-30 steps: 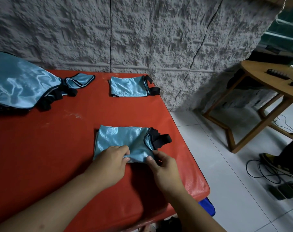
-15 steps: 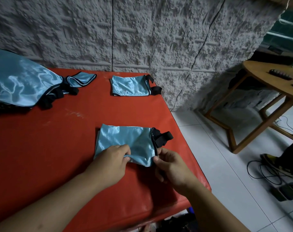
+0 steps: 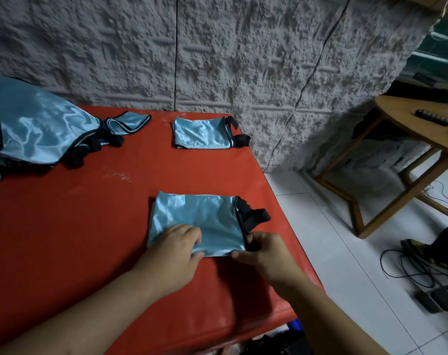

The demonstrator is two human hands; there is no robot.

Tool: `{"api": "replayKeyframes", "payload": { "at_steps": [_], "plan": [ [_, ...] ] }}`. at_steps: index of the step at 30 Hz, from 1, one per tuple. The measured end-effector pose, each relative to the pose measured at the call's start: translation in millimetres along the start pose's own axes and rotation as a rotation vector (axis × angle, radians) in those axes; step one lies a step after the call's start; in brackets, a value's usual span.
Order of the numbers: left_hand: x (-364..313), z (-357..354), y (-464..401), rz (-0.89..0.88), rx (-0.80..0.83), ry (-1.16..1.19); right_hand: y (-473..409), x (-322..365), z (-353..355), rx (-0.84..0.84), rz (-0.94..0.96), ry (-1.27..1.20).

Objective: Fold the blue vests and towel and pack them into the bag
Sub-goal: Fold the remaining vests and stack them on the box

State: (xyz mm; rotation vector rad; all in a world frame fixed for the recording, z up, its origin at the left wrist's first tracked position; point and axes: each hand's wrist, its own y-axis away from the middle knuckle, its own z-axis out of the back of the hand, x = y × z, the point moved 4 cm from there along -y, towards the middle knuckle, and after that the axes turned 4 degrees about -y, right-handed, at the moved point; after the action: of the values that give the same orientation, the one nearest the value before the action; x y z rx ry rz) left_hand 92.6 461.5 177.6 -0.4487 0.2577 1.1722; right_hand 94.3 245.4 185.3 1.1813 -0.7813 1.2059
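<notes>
A folded blue vest [image 3: 200, 221] with black straps lies on the red surface [image 3: 77, 239] at lower centre of the frame. The left hand [image 3: 174, 248] pinches its near edge with curled fingers, and the right hand [image 3: 262, 249] grips its near right corner. A second folded vest [image 3: 202, 133] lies near the wall, and unfolded blue fabric [image 3: 35, 131] is heaped at upper left.

Glossy satin cloth on the folded vest [image 3: 197, 219]; smooth, faintly sheened red table cover [image 3: 64, 239]; rough grey wall [image 3: 243, 52].
</notes>
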Motion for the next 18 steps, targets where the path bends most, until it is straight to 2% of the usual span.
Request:
{"api": "replayKeyframes", "payload": {
  "at_steps": [3,5,12,18],
  "plan": [
    [8,-15,6,0.078,0.171,-0.259,4,5,-3,0.042,-0.041,-0.060],
    [8,-21,10,0.076,0.240,-0.348,7,10,-9,0.072,-0.044,-0.077],
    [10,-22,12,0.157,0.264,-0.395,1,7,-16,-0.060,-0.063,-0.340],
    [9,-28,11,0.168,0.262,-0.420,-7,28,-19,-0.030,-0.075,-0.142]
  ]
}}
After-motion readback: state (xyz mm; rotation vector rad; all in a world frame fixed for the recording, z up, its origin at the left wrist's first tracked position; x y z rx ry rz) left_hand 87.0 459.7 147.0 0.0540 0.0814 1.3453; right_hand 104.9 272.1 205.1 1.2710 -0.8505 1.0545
